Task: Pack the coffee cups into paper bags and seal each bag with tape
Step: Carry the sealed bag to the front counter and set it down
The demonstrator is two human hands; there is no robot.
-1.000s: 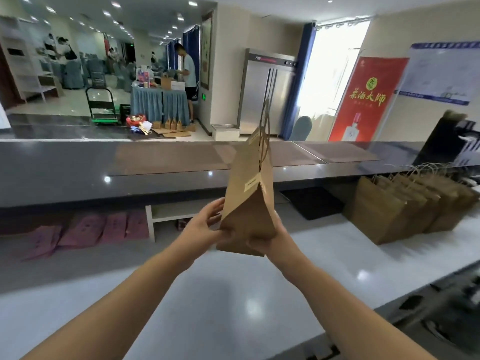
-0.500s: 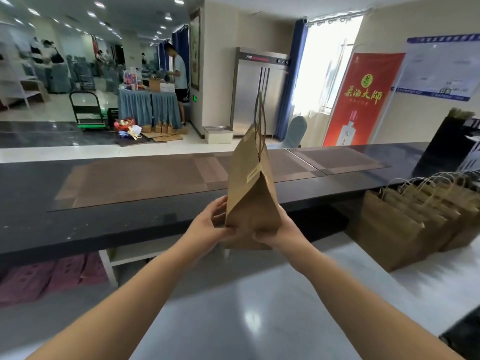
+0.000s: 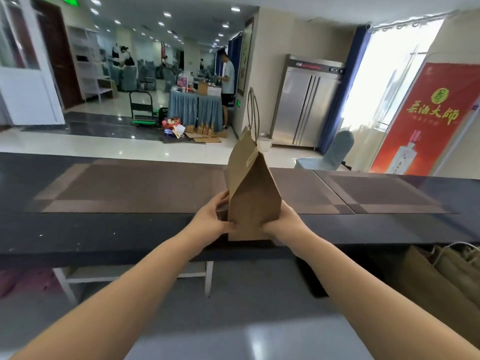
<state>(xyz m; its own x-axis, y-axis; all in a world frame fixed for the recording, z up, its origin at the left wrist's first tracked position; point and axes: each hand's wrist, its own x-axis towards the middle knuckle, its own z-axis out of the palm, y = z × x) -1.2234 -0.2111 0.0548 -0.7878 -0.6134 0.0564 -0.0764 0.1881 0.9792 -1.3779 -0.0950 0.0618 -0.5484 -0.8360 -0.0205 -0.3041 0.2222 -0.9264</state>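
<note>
A brown paper bag [image 3: 253, 201] with twine handles stands upright between both hands, its top folded shut with a strip of tape on the fold. It is held at the level of the raised dark counter [image 3: 104, 229]. My left hand [image 3: 211, 219] grips the bag's lower left side, thumb on the near face. My right hand [image 3: 281, 224] grips the lower right side. No coffee cup shows; the bag's inside is hidden.
Brown placemats [image 3: 130, 188] lie on the dark counter. Several more paper bags [image 3: 441, 276] stand at the lower right on the pale worktop [image 3: 246, 339]. Beyond are a steel cabinet [image 3: 304, 105], a red banner [image 3: 426, 120] and a person at a blue-skirted table [image 3: 194, 110].
Both hands have carried the bag up and forward from above the pale worktop to the level of the dark counter. The view has swung left, pushing the stacked bags to the right edge.
</note>
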